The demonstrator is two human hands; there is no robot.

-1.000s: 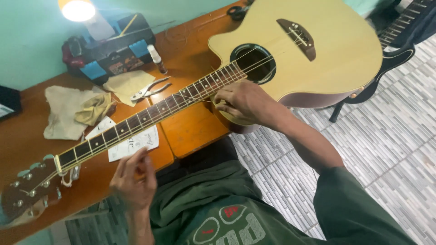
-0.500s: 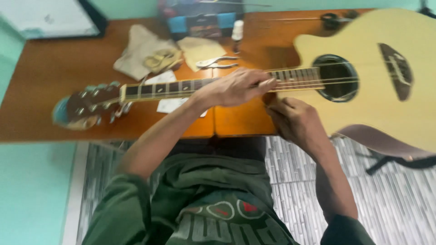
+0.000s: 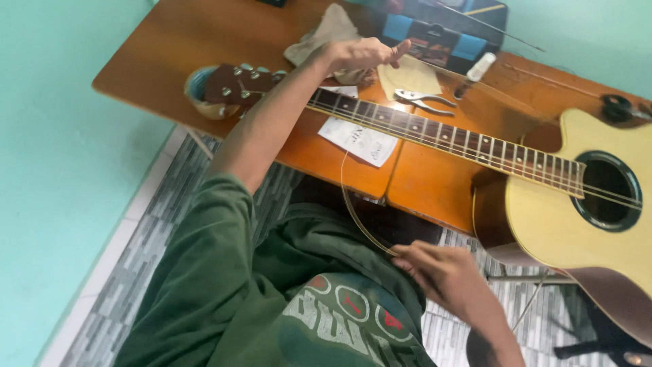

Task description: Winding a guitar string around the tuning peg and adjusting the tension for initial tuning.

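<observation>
my left hand (image 3: pixel 360 54) is up over the guitar neck (image 3: pixel 435 132) near the headstock (image 3: pixel 238 85), fingers pinched shut on one end of a loose guitar string (image 3: pixel 353 204). the string curves down off the surface (image 3: pixel 421 183) edge to my right hand (image 3: pixel 441 275), which sits low by my lap with fingers closed on the other end. the acoustic guitar (image 3: pixel 577 217) lies flat across the wooden surface, body to my right and hanging past the edge. the headstock rests on a small bowl (image 3: pixel 198 95). pliers (image 3: pixel 421 102), a paper packet (image 3: pixel 360 139) and a cloth (image 3: pixel 326 34) lie beside the neck.
</observation>
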